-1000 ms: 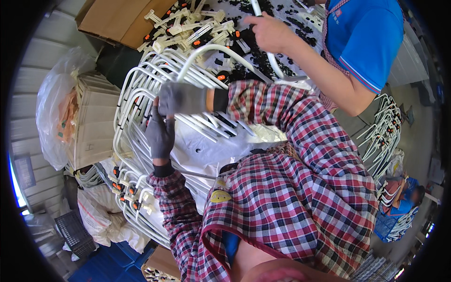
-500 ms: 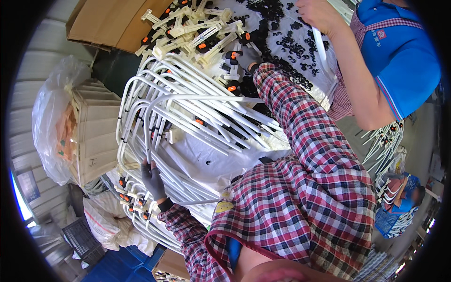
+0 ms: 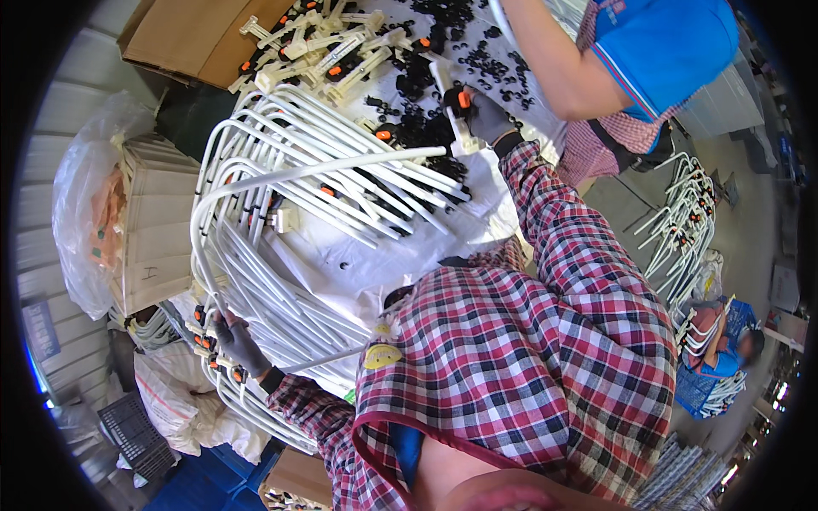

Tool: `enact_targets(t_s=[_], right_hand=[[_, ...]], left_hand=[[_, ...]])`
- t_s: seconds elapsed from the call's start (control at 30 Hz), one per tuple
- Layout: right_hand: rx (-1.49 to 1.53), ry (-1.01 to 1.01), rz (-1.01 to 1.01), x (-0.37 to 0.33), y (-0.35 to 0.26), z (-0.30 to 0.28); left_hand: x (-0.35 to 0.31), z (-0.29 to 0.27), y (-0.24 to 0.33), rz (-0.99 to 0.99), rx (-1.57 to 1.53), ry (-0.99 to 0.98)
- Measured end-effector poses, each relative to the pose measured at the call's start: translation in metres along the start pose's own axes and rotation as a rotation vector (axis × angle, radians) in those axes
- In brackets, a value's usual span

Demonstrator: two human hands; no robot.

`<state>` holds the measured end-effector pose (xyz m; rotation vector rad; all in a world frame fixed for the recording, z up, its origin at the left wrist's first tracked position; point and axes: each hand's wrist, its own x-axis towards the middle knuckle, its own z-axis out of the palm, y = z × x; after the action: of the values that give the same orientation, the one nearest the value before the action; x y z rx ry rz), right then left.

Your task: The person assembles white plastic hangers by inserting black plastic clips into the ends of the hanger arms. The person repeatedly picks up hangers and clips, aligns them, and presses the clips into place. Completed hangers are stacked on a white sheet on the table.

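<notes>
Left hand (image 3: 241,343), gray glove: grip closed around a bent white tube (image 3: 332,166) close to its lower-left bend. The tube's upper leg runs across the pile, free end pointing right.

Right hand (image 3: 490,117), also gloved: grip grasping a cream plastic bracket (image 3: 461,132) with a black-and-orange clip (image 3: 463,100) on it. Bracket is up by the tube's free end, just beside it; can't tell if they touch.

Under the held tube: pile of white bent tubes (image 3: 281,128), stacked with bends to the left, on the white-sheeted tabletop (image 3: 379,272). Beyond it, heap of cream brackets (image 3: 341,55), several with orange bits, next to a cardboard box (image 3: 204,34). Small black parts (image 3: 498,68) scattered to the right of the heap.

Co-worker (image 3: 673,51) in blue shirt across on the right, arm over the tabletop. Woven sack (image 3: 170,392) and dark crate (image 3: 141,434) sit lower left.
</notes>
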<state>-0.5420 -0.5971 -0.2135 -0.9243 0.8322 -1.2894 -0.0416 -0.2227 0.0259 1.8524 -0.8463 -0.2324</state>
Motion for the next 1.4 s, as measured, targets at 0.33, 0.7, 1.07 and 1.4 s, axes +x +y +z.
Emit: enact_targets(t_s=[0.33, 0.7, 1.07, 1.4], right_hand=[[0.913, -0.015, 0.372, -0.09, 0.015, 0.071], [-0.729, -0.435, -0.316, -0.017, -0.145, 0.19], [-0.587, -1.308, -0.582, 0.023, -0.19, 0.275], [-1.414, -0.299, -0.028, 0.108, -0.007, 0.072]], left_hand=[[0.011, 0.002, 0.013, 0.008, 0.056, -0.083], [0.018, 0.102, 0.105, 0.242, 0.15, -0.506], [0.031, 0.2, 0.148, -0.02, -0.075, -0.909], [0.066, 0.138, 0.071, -0.134, 0.021, -0.548]])
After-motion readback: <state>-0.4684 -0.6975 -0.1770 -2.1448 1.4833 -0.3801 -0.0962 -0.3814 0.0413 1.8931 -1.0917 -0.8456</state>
